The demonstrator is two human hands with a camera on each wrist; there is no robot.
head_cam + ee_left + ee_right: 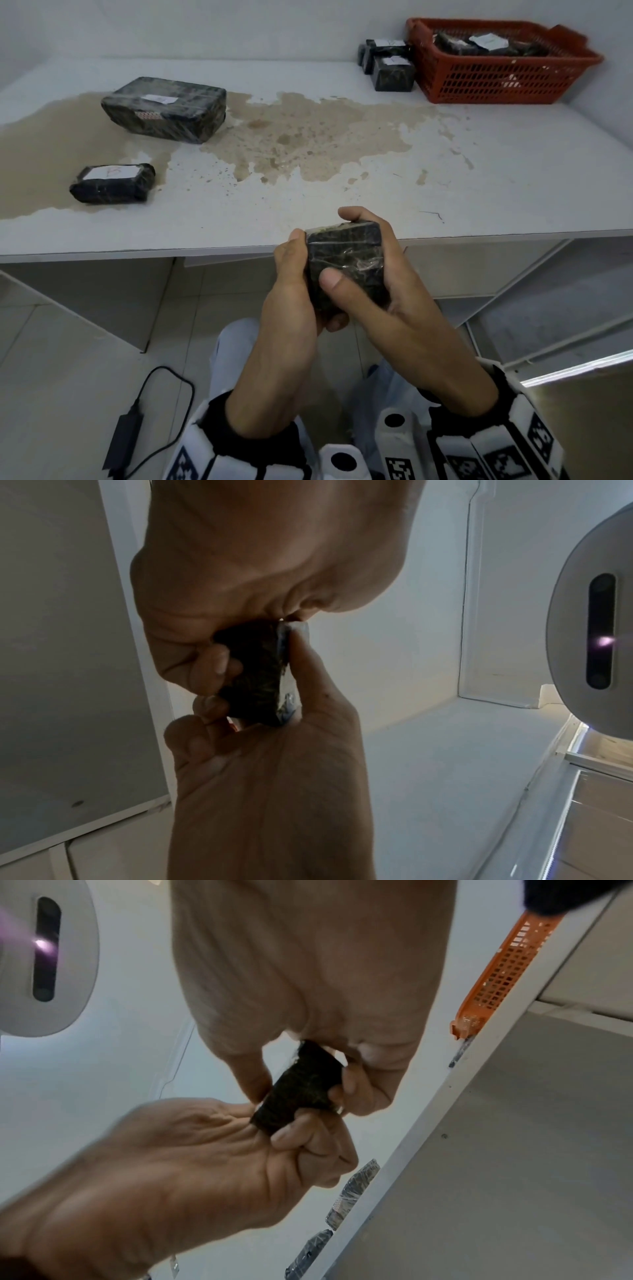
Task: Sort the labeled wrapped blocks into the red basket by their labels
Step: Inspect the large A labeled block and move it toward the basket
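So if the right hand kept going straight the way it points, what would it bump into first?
Probably nothing soon. The right hand holds the small block with the left hand and points over the table. That stretch looks free, though depth is hard to judge.

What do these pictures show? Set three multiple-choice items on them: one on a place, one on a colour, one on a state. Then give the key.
1. Where does the basket stand?
A. on the table's far right corner
B. on the floor
C. on the table's near left edge

2. What colour is the basket?
A. blue
B. red
C. green

3. How is the held block kept?
A. it lies free on the table
B. the left hand alone holds it
C. both hands grip it in front of the table edge

Key:
1 A: the basket sits at the far right of the table, beside a few blocks.
2 B: its mesh wall is red.
3 C: the left hand and right hand both curl round the block.
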